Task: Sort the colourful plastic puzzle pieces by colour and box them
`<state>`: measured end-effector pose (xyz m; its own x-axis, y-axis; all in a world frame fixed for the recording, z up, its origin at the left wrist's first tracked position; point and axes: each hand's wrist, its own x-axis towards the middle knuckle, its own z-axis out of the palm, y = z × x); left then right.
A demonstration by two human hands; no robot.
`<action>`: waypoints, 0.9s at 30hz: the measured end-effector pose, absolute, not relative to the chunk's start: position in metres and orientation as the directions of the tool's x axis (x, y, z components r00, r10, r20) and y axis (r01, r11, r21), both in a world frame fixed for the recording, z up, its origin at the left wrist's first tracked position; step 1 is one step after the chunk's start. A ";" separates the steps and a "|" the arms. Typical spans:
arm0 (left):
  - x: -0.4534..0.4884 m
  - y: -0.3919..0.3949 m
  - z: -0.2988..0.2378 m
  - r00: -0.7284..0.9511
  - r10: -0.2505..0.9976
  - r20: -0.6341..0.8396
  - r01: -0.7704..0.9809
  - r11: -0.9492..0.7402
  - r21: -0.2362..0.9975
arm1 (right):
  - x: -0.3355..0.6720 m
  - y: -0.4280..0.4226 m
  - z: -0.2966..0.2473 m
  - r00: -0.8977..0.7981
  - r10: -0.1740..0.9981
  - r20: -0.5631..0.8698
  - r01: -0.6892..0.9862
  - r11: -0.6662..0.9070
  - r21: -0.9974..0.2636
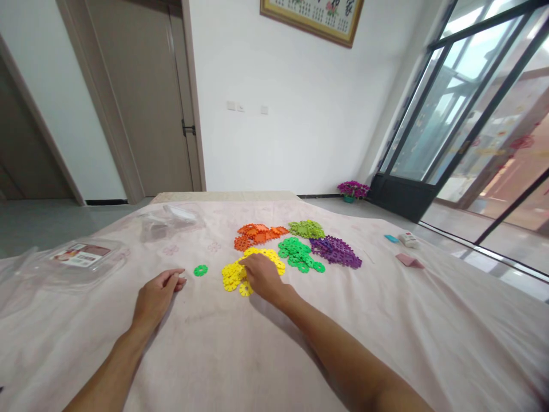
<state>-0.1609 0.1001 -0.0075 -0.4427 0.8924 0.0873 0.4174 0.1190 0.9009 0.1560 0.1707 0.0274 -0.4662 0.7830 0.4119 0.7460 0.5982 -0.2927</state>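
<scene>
My right hand is over the pile of yellow notched plastic snowflake discs, its fingers bent down against them. Whether a disc is between those fingertips is hidden. To the left, my left hand rests on the cloth with its fingers curled together and nothing visible in them. A single green snowflake disc lies flat just right of its fingertips. Beyond the yellow discs are piles of orange discs, green discs, light green discs and purple discs.
Clear plastic containers stand on the left of the pink cloth. On the right lie a small white box, a blue item and a folded pink piece. Purple flowers stand on the floor beyond the table.
</scene>
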 end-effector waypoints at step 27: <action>-0.161 0.097 -0.001 -0.444 0.888 0.121 0.473 0.118 0.873 | 0.094 0.162 0.038 -0.365 0.855 0.368 0.782 0.496 -0.377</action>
